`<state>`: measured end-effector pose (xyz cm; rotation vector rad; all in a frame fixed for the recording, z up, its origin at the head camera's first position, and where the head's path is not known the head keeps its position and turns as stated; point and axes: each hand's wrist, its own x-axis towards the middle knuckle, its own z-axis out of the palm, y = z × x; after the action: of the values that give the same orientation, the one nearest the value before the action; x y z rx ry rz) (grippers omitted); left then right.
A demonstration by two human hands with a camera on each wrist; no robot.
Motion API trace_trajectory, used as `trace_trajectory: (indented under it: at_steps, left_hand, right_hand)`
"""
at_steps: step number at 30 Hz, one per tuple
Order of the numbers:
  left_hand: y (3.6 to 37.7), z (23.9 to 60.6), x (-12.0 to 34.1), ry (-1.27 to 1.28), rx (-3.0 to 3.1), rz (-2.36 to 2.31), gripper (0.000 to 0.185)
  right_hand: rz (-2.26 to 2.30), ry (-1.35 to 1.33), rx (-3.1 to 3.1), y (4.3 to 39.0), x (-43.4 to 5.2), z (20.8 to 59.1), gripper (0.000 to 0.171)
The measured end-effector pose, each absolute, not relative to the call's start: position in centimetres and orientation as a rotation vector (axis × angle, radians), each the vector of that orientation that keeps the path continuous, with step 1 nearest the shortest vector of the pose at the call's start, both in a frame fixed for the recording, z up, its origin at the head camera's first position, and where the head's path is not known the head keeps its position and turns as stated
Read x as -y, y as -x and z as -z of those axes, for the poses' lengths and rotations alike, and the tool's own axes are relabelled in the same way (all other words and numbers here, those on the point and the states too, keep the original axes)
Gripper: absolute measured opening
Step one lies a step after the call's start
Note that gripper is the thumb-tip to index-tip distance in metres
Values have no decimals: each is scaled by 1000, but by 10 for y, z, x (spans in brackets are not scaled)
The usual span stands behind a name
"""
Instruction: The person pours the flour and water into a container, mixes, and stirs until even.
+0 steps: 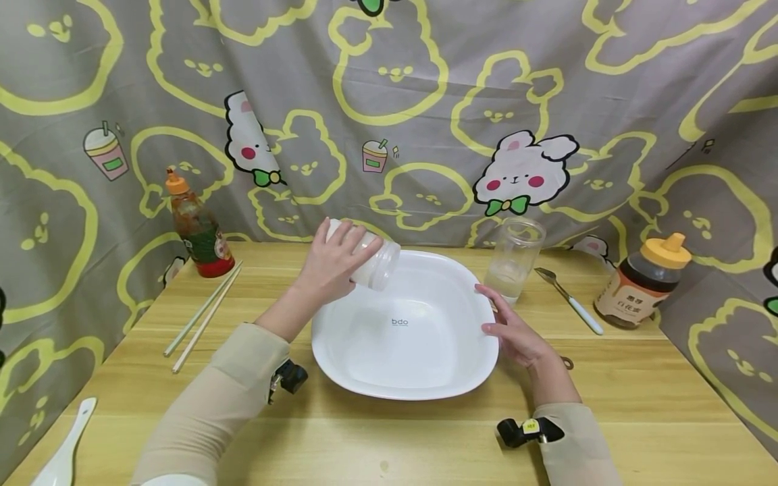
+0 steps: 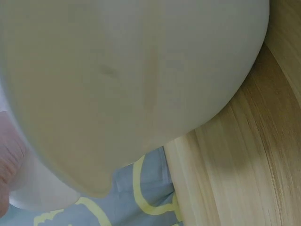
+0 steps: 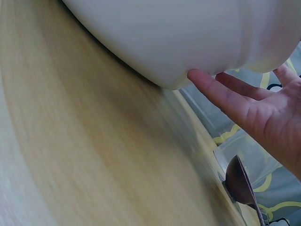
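Note:
In the head view my left hand [image 1: 333, 262] grips a clear jar [image 1: 384, 264] with whitish contents, tilted with one end down over the white basin [image 1: 401, 368]. At the left wrist view's lower left edge, part of that hand [image 2: 10, 157] and the whitish jar [image 2: 40, 188] show beyond the basin's outer wall [image 2: 197, 56]. My right hand [image 1: 516, 334] is at the basin's right rim, its fingers extended. Fingertips touch the basin's outer wall [image 3: 202, 42] in the right wrist view, where the hand [image 3: 268, 110] is partly cut off. The basin floor bears small printed letters.
A glass with some clear liquid [image 1: 513, 260] stands behind my right hand. Right of it are a blue-handled utensil [image 1: 574, 304] and a honey bottle [image 1: 641, 283]. A dark ladle [image 3: 240, 181] lies nearby. Leftward are a red sauce bottle [image 1: 200, 236], chopsticks [image 1: 203, 320] and a white spoon [image 1: 67, 445].

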<state>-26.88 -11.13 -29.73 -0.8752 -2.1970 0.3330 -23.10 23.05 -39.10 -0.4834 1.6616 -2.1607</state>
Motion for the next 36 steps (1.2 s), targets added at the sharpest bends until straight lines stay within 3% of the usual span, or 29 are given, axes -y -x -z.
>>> trace_trajectory:
  at_steps: [36]
  left_hand:
    - [268, 298, 102, 956, 2129, -418, 62]
  right_hand:
    - [2148, 509, -1691, 231, -230, 392, 69]
